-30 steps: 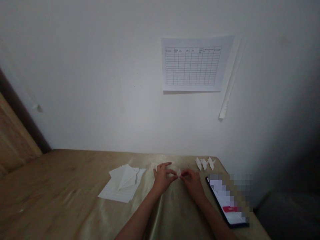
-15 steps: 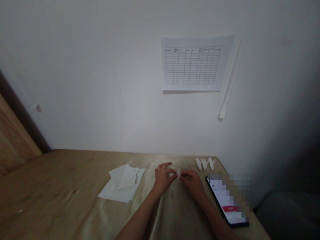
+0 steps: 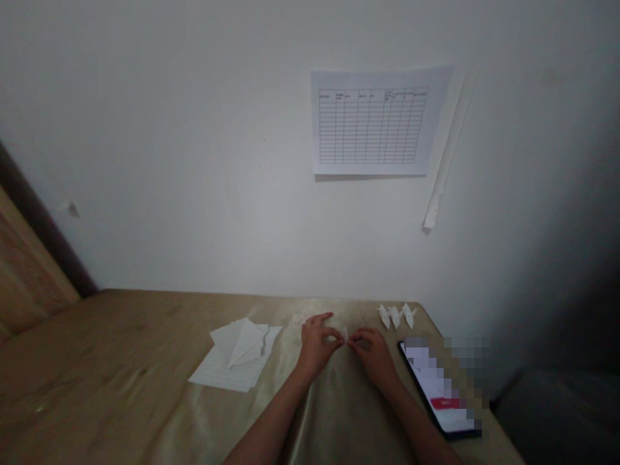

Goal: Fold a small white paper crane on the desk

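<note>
A small folded white paper piece is pinched between both hands over the shiny tan table. My left hand grips its left side with thumb and fingertips, the upper fingers stretched out. My right hand pinches its right side with fingers curled. Three finished white paper folds stand in a row behind my right hand, near the wall.
A stack of white paper sheets lies left of my hands, with a folded sheet on top. A phone with a lit screen lies at the table's right edge. A printed grid sheet hangs on the wall.
Both hands stay on the paper piece with only slight finger shifts; the view has barely drifted.
</note>
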A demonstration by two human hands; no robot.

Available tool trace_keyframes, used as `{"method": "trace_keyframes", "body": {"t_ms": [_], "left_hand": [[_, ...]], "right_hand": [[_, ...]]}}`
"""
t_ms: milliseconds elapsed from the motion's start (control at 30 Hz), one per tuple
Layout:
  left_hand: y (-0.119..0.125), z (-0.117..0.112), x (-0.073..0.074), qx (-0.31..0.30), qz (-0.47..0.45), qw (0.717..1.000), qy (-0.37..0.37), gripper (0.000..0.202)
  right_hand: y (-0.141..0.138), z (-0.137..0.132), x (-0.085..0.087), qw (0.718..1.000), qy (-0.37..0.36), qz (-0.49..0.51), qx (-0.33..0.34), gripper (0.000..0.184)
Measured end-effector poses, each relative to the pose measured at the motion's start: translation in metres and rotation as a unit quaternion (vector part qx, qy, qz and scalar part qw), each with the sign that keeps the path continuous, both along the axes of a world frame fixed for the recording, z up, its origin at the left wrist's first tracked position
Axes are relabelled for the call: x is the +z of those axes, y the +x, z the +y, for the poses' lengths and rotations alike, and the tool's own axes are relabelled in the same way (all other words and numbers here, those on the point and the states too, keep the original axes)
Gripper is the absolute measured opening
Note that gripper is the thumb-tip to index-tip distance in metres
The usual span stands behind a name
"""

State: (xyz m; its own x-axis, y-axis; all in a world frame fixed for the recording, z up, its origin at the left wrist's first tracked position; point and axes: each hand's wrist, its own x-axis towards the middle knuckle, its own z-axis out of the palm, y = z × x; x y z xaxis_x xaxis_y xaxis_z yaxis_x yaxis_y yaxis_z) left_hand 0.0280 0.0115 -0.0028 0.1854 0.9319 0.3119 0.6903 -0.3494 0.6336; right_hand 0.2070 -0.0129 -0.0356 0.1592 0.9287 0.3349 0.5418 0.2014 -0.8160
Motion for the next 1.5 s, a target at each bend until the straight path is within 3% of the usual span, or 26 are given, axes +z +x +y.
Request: {"method": "trace_keyframes", "body": {"t_ms": [467, 633, 900, 1500], "left_hand": [[0.005, -0.004, -0.008, -0.001, 0.03, 0.999, 0.02, 0.016], [0.006, -0.004, -0.007, -0.006, 0.032, 0.999, 0.006, 0.011], [0.006, -0.003, -0.007, -0.001, 0.011, 1.0, -0.023, 0.014], [0.006, -0.003, 0.0, 0.032, -0.011, 0.999, -0.036, 0.01]], "right_hand": [[-0.001, 0.002, -0.01, 1.0, 0.003, -0.025, -0.001, 0.013], [-0.001, 0.005, -0.01, 0.998, 0.031, -0.047, 0.033, 0.011], [-0.001, 0.005, -0.011, 0.995, 0.074, -0.059, 0.012, 0.011], [-0.001, 0.0, 0.001, 0.992, 0.087, -0.091, 0.026, 0.008]]}}
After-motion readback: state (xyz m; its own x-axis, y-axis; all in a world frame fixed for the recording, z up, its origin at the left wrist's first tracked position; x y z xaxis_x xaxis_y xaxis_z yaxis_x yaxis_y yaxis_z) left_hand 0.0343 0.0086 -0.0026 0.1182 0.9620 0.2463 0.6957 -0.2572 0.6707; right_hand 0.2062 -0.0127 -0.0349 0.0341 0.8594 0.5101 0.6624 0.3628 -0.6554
